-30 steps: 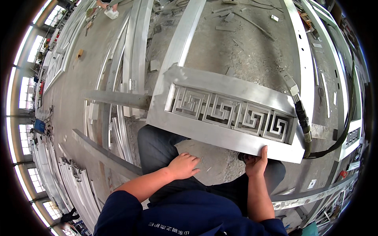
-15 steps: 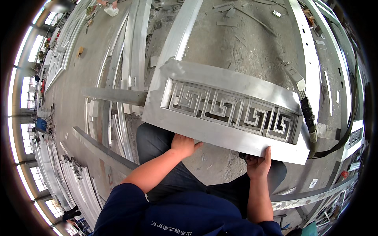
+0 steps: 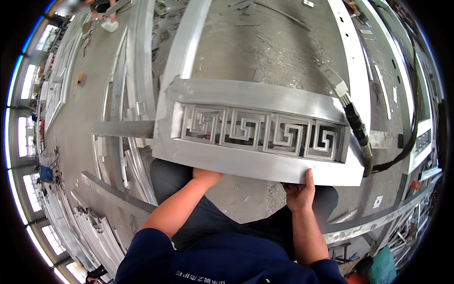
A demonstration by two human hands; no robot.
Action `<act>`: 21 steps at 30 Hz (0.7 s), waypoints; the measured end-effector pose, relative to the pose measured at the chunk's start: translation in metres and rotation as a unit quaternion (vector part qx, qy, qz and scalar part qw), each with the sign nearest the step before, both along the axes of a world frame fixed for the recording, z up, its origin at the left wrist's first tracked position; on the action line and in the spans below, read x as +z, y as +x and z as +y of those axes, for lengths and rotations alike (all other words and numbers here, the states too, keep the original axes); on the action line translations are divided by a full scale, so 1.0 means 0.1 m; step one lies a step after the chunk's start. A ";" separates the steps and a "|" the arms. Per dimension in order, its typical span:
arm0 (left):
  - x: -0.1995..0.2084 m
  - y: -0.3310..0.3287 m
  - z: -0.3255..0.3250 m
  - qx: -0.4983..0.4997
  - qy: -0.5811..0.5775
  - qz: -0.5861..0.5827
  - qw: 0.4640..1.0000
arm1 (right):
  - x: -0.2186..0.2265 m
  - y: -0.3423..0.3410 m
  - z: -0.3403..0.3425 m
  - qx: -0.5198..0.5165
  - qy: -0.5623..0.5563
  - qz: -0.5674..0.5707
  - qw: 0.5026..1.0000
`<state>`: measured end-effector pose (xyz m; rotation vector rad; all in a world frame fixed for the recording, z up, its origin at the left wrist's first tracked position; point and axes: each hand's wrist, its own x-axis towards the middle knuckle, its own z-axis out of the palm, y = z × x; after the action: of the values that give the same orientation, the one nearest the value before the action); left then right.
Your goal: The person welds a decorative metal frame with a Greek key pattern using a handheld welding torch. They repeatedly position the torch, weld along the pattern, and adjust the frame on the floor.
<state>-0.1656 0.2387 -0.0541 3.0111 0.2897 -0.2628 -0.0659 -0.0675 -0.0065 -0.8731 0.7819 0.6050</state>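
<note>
A silvery metal panel [image 3: 257, 168] with square-spiral fretwork [image 3: 243, 130] set in its opening lies across the frame in front of me. My left hand [image 3: 207, 177] grips its near edge left of centre, the fingers hidden underneath. My right hand [image 3: 301, 195] holds the same edge further right, its thumb upright against the panel's face and its fingers curled below. Beside the panel's right end lies a black-wrapped tool [image 3: 357, 127] with a pale grey head and a dark cable.
Long metal beams run away from me on the left [image 3: 189, 40] and right [image 3: 352, 52]. A bar [image 3: 120, 128] juts out left of the panel. Metal scraps lie on the concrete floor [image 3: 269, 47]. Another person's hand [image 3: 112, 16] shows at the far left. Stacked profiles [image 3: 97, 227] lie lower left.
The whole view has shifted, and the panel appears further left and more level. My left thumb, stretched out along the edge before, is now out of sight under the panel.
</note>
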 end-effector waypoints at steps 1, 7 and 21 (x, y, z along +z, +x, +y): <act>0.09 0.03 -0.03 0.021 -0.062 0.069 0.995 | 0.11 0.04 0.09 -0.014 -0.032 0.012 0.999; 0.26 -0.24 -0.32 -0.049 -0.064 0.152 0.985 | 0.07 0.03 0.03 0.003 -0.022 0.013 1.000; 0.01 -0.33 -0.34 -0.113 -0.222 0.358 0.900 | -0.05 0.01 -0.05 -0.008 -0.006 0.010 1.000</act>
<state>-0.1988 0.2051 -0.0536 2.3732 -0.0720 -1.2690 -0.0648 -0.0723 -0.0117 -0.8718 0.8102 0.5972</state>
